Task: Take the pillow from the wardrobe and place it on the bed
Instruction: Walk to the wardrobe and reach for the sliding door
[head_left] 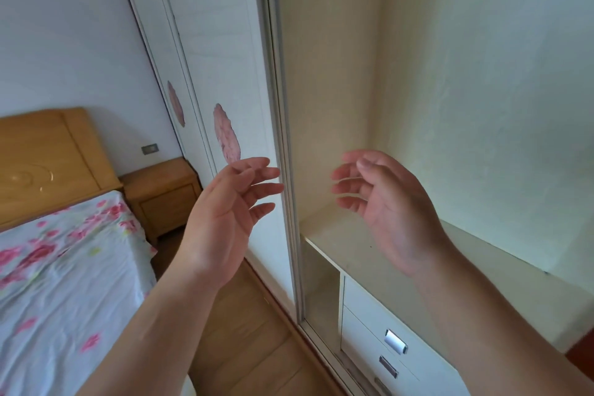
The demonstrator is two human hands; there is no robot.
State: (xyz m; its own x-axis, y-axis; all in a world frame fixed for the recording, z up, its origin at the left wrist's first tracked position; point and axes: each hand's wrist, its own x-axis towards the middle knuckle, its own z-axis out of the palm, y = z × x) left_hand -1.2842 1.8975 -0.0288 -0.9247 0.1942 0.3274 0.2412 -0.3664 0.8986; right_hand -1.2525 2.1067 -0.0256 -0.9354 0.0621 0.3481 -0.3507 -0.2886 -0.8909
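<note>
Both forearms reach up and forward from the bottom edge. The left hand (221, 219) is spread wide, palm turned inward, holding nothing, its fingertips in front of the wardrobe's sliding door frame (283, 145). The right hand (385, 202) is likewise wide and bare, fingers loosely curled, raised over the cream shelf (334, 235) inside the wardrobe (466, 74). Below that shelf sit white drawers (369, 325) with metal handles. The compartment above the shelf is bare; no pillow shows anywhere in view. The door (212, 42) carries pink leaf motifs. Left lies the bed (64, 283) under a pink-flowered sheet, then its wooden headboard (48, 151), a nightstand (164, 196) and a wall socket (150, 149). No readable writing shows.
</note>
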